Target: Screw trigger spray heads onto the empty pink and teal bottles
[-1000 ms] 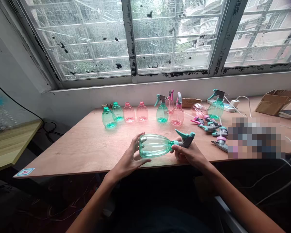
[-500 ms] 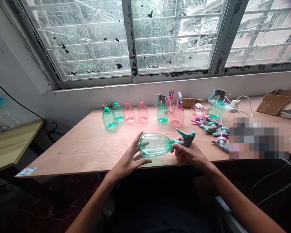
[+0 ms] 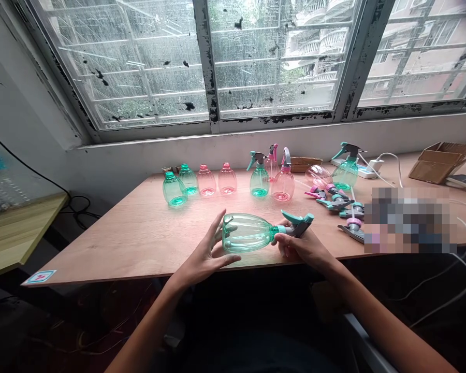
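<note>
I hold a clear green spray bottle [image 3: 247, 232] sideways above the near edge of the wooden table [image 3: 140, 238]. My left hand [image 3: 207, 251] cups the bottle's base, fingers curled round it. My right hand [image 3: 301, 247] grips the neck where a teal and grey trigger head [image 3: 298, 223] sits. Behind stand capless green bottles [image 3: 175, 188] and capless pink bottles [image 3: 216, 180], then bottles with trigger heads, green [image 3: 259, 176] and pink [image 3: 283, 180].
Loose trigger heads [image 3: 344, 210] lie at the right, beside a pink bottle on its side [image 3: 319, 176] and another green spray bottle [image 3: 346, 168]. A white power strip [image 3: 367, 170], cables, a cardboard box [image 3: 440, 160] and a blurred patch sit further right. A second table [image 3: 15, 233] stands left.
The green bottle has shifted slightly in my hands and my left fingers have changed their hold on its base. Everything on the table stays put.
</note>
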`<move>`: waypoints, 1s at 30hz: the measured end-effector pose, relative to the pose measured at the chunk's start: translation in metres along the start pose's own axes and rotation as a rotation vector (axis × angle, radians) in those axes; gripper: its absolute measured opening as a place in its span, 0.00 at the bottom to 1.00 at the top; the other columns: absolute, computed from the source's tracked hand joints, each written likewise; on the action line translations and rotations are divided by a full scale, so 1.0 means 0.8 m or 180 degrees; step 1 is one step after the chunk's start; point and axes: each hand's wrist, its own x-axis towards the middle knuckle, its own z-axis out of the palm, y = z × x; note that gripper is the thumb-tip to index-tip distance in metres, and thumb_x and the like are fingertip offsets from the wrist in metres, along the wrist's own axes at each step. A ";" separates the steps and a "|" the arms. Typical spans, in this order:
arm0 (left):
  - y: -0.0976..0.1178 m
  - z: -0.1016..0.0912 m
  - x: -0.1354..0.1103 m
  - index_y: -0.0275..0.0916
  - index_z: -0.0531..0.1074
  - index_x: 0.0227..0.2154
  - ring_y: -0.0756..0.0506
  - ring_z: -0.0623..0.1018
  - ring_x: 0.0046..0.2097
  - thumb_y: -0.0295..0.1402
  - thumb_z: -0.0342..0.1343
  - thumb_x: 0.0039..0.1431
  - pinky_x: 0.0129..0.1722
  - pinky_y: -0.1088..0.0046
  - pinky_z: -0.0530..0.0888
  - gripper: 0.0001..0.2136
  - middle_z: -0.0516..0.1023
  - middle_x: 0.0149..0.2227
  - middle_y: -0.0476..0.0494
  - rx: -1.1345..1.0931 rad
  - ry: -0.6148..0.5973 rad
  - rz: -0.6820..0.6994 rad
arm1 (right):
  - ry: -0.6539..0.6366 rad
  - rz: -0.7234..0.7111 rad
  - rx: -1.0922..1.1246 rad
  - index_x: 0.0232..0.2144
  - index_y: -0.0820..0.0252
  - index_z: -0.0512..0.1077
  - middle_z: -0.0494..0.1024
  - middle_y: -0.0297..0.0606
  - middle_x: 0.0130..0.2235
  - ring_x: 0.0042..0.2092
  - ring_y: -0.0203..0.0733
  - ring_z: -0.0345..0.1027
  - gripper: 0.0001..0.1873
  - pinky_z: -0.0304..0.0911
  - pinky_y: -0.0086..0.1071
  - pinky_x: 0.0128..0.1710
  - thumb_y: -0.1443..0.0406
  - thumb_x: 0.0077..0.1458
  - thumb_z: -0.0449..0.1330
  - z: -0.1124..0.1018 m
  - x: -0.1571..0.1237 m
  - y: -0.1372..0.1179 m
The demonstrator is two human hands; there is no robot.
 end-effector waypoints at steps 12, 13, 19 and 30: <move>-0.006 0.001 0.003 0.59 0.45 0.68 0.37 0.65 0.67 0.32 0.65 0.58 0.63 0.54 0.68 0.43 0.58 0.69 0.42 0.0090 -0.0049 0.0024 | 0.0064 -0.0060 0.0045 0.33 0.59 0.69 0.80 0.34 0.27 0.20 0.32 0.65 0.17 0.57 0.26 0.18 0.54 0.54 0.70 -0.001 -0.001 0.001; -0.007 0.002 0.004 0.59 0.45 0.68 0.36 0.64 0.68 0.32 0.64 0.58 0.63 0.54 0.68 0.42 0.56 0.70 0.42 0.0166 -0.0024 0.0061 | 0.0048 -0.0017 0.0073 0.31 0.59 0.68 0.79 0.34 0.26 0.20 0.32 0.65 0.18 0.57 0.26 0.18 0.54 0.54 0.70 -0.001 -0.001 0.001; -0.008 0.005 0.006 0.59 0.41 0.70 0.34 0.58 0.70 0.33 0.63 0.59 0.64 0.52 0.66 0.44 0.45 0.74 0.39 0.0630 0.0108 0.0281 | 0.0002 0.0073 0.0196 0.30 0.59 0.67 0.80 0.36 0.26 0.19 0.34 0.66 0.20 0.59 0.27 0.19 0.53 0.52 0.70 -0.001 -0.002 0.000; 0.010 0.002 -0.001 0.59 0.48 0.69 0.32 0.59 0.70 0.37 0.65 0.58 0.65 0.51 0.65 0.41 0.48 0.73 0.44 0.0379 0.0018 0.0148 | 0.0048 -0.0028 0.0194 0.31 0.58 0.67 0.81 0.35 0.26 0.20 0.33 0.65 0.18 0.56 0.26 0.19 0.53 0.54 0.69 -0.002 -0.001 0.000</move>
